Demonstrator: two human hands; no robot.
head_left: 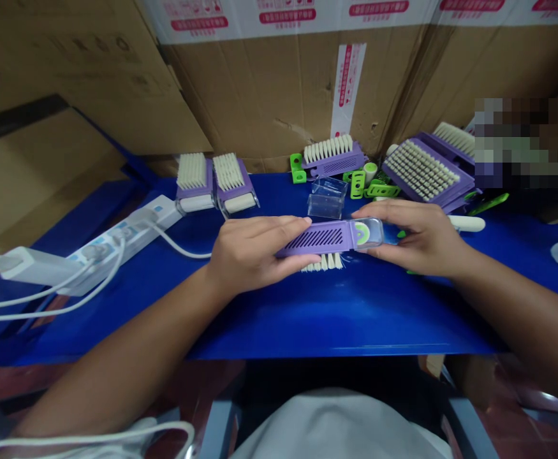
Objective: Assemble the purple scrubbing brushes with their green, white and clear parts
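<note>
A purple brush head (pixel 317 238) with white bristles pointing down is held above the blue table. My left hand (pixel 254 252) is closed round its slotted purple body. At its right end, my right hand (pixel 415 236) pinches a clear plastic cover (pixel 374 233), which sits against the purple part with a green and white round piece visible inside. Whether the cover is fully seated I cannot tell. Just beyond the brush lie loose clear plastic pieces (pixel 327 199). A white rod-like handle (pixel 467 223) pokes out behind my right hand.
Two purple brushes (pixel 195 178) rest bristles up at the back left, near a white power strip (pixel 130 236) with cables. More purple brushes (pixel 422 172) and green parts (pixel 358 183) lie at the back right. Cardboard boxes (pixel 279 95) wall off the far side.
</note>
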